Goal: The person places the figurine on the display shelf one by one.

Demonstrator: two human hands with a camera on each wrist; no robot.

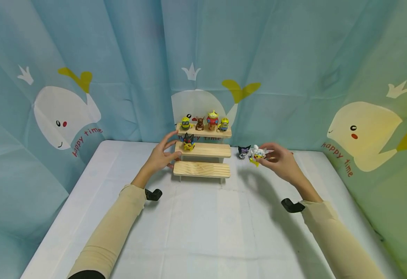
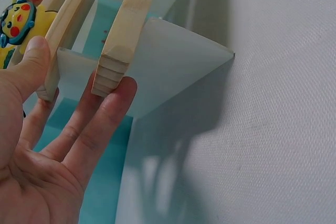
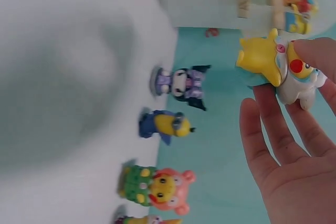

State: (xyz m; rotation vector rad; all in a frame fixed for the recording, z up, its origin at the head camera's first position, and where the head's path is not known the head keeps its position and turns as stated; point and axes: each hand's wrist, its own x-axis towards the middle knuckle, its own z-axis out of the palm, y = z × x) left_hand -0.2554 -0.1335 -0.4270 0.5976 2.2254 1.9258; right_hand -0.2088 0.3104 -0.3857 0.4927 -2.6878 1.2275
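The right hand (image 1: pixel 281 161) has its grip clamped — thumb against fingers — on a white-hooded yellow figure (image 3: pixel 260 59), held off the surface (image 1: pixel 207 224) right of the tiered wooden shelf (image 1: pixel 201 169). A black-eared purple figure (image 1: pixel 243 152) stands between them. The left hand's (image 1: pixel 159 158) grip is spread, fingers apart, fingertips touching the shelf's left end.
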